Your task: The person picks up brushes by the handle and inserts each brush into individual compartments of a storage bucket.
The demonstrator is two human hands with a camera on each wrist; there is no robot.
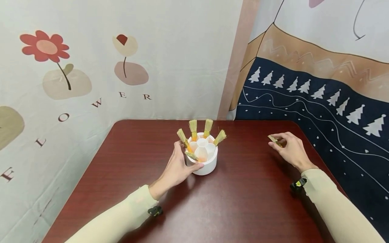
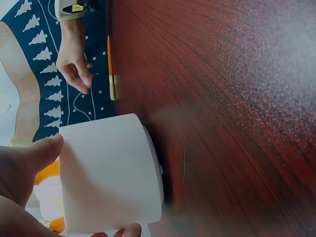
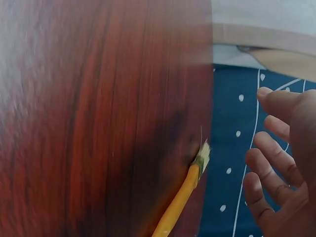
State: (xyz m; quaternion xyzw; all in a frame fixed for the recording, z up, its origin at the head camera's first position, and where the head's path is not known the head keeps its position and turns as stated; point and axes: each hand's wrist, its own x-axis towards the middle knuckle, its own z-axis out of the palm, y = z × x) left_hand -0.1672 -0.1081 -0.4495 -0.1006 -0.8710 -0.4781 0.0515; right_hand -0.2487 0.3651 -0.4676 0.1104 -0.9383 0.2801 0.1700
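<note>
My left hand (image 1: 177, 170) grips a white round brush holder (image 1: 209, 166) from its left side, with the thumb near the front rim. Petal-shaped compartments divide the top of the holder. Several paintbrushes (image 1: 208, 127) with orange handles stand in it, bristles up and leaning outward. At the right, my right hand (image 1: 291, 150) hovers by another paintbrush (image 3: 178, 197) that lies on the table. In the right wrist view its fingers (image 3: 269, 165) are apart from that brush and loosely bent. The head view hides most of this brush's handle behind the hand.
The dark red wooden table (image 1: 243, 202) has rounded far corners. A printed cloth with flowers (image 1: 47, 47) hangs behind it, and a navy cloth with white trees (image 1: 319, 91) hangs along the right. A stray bristle (image 2: 184, 164) lies near the holder.
</note>
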